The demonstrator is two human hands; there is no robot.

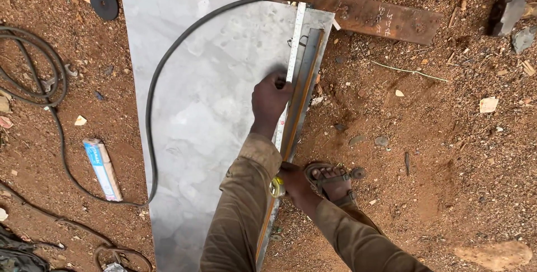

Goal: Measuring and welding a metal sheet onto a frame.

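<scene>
Head view, looking down. The left hand (pixel 269 100) presses its fingers down on the blade of a tape measure (pixel 292 59), pinning it flat against a steel sheet (pixel 207 110) that lies on the red earth; whether the fingers curl round anything cannot be told, since the back of the hand hides them. From this hand the white blade runs away to the sheet's far edge and back toward the person along the sheet's right margin. The right hand (pixel 293 184), nearer the person than the left, is clenched on the yellow case of the tape measure at the blade's near end. Just right of the blade, touching the sheet's edge, lies a length of angle iron (pixel 305 82), parallel to the tape. Beside the right hand a sandalled foot (pixel 331 180) rests on the ground. Left of the pinning hand a black cable (pixel 168 65) curves across the sheet. Beyond the blade's far tip a rusty steel bar (pixel 380 17) lies crosswise. Well left of both hands, on the soil, lie a small carton (pixel 102 168) and a dark grinding disc (pixel 104 2).
</scene>
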